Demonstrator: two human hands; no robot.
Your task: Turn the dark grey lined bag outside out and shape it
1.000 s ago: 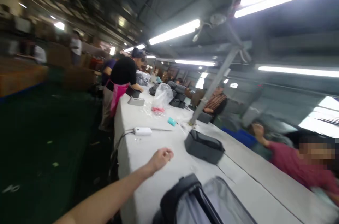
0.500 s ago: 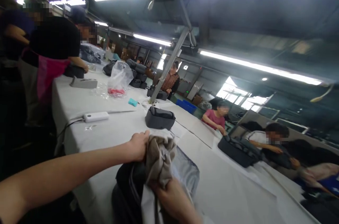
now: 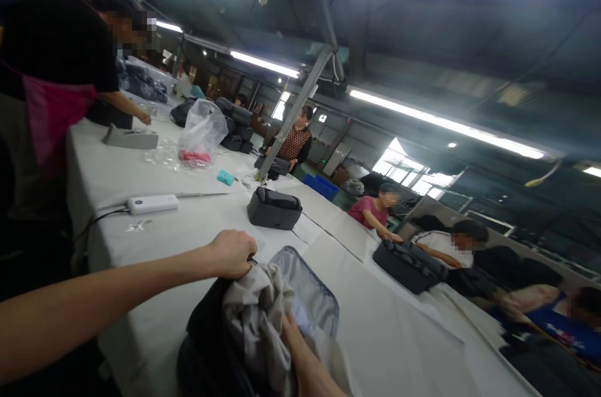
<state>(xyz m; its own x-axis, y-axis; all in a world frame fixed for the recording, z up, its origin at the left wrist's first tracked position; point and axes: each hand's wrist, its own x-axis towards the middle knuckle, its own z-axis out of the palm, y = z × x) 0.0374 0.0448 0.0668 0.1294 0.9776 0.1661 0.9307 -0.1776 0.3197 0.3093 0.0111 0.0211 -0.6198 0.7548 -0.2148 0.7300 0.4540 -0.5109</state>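
**Cloth half in the open bag, near the tabletop's edge**

At the bottom centre of the frame an open dark bag [image 3: 220, 347] lies on the white tabletop [image 3: 404, 334], its grey-lined lid [image 3: 307, 293] flipped up. A crumpled beige cloth [image 3: 256, 322] is bunched over the bag's mouth. The left hand [image 3: 232, 253] is clenched on the upper edge of the cloth and bag. The right hand [image 3: 293, 331] comes up from the lower edge with its fingers pressed into the cloth; whether it grips or only pushes I cannot tell.

The bag seems to sit close to the near edge, so a hard push could probably tip or slide it off. Loose folds of cloth may catch on the zip line or spill out over the rim. The white power bank [image 3: 153, 203] and its cable [image 3: 101, 216], at middle left, lie well apart from the left forearm. A smaller closed grey case [image 3: 275, 208] stands beyond the bag, clear of both hands.
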